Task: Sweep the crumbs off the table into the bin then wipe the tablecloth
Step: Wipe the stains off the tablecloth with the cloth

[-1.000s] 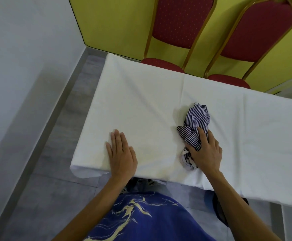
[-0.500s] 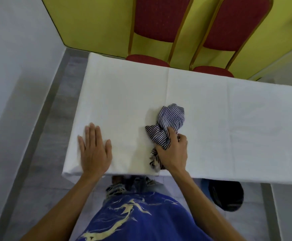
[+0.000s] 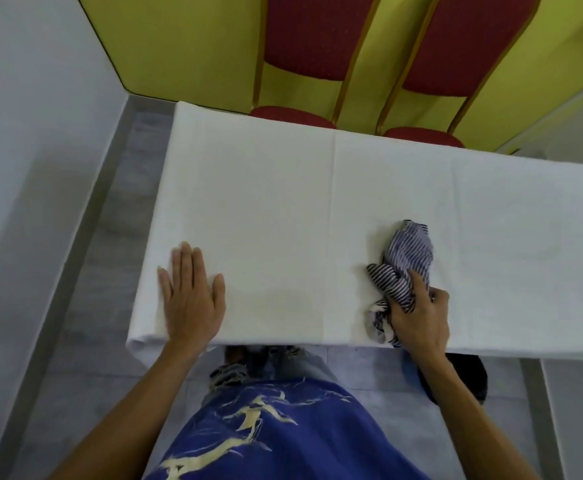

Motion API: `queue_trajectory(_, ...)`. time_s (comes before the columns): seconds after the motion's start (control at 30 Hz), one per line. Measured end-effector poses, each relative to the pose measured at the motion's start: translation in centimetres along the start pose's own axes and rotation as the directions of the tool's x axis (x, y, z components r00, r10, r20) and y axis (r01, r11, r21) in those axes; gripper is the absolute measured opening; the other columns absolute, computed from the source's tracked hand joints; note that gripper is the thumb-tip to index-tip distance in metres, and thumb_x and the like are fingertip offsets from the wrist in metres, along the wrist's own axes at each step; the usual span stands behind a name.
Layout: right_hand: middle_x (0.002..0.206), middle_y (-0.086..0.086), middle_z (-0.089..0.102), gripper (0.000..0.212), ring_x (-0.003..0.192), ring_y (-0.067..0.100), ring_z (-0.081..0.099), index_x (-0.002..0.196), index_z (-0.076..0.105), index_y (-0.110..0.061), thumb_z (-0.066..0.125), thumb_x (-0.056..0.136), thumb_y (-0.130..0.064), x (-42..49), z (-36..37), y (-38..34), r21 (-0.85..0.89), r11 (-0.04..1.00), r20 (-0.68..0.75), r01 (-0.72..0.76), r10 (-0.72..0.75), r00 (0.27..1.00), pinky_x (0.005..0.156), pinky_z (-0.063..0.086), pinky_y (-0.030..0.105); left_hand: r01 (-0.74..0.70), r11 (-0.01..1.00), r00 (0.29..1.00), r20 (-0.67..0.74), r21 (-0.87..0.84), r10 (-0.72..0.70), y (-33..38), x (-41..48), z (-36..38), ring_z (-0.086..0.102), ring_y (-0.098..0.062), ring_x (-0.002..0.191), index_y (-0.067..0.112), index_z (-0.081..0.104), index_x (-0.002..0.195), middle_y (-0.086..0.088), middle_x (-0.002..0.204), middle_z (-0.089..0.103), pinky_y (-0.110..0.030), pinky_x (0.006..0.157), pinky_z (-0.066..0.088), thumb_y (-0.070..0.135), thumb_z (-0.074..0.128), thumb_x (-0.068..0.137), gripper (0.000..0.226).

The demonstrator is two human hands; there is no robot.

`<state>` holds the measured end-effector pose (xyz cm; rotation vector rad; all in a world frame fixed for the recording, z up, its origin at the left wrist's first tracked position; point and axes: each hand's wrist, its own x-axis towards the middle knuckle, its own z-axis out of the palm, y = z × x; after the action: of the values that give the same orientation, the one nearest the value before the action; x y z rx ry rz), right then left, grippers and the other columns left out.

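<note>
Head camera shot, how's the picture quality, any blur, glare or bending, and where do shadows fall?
Head view: soft overall, left hand slightly smeared at the fingertips; also in the head view, wide-angle bending bows the tablecloth edges and splays the chairs; light is even, no glare, with a faint shadow left of the striped cloth the right hand grips.

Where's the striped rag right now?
Head view: the striped rag lies on the white tablecloth, right of centre by the near edge, gripped by the right hand; the left hand rests flat far to its left.
</note>
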<state>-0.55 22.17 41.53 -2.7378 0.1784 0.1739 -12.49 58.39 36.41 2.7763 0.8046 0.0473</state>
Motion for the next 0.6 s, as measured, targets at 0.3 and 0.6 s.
queue_trajectory(0.3,0.117,0.013,0.051,0.066,0.103,0.035,0.061,0.144,0.048,-0.032,0.07,0.083,-0.035,-0.6,2.7,-7.8,0.184,0.983,0.076,0.008,-0.022,0.997,0.088,0.05,0.036,0.141,0.974,0.99,0.034,-0.178,-0.137,2.9,1.2,-0.8,0.002,-0.028,0.154,0.0,0.019,0.155,-0.016,0.165,0.009,-0.051,0.124,-0.003,0.021,0.044,0.098,0.066)
queue_trajectory(0.6,0.12,0.004,0.05,0.075,0.1,0.027,0.058,0.145,0.045,-0.035,0.067,0.074,-0.038,-5.3,6.4,-15.3,0.102,0.769,0.359,0.631,-0.62,0.698,0.075,0.058,0.041,-0.048,0.993,0.998,-0.04,-0.11,0.044,1.7,0.7,1.0,0.011,-0.028,0.153,0.005,0.027,0.154,-0.015,0.164,0.017,-0.053,0.123,0.009,0.036,0.038,0.096,0.067)
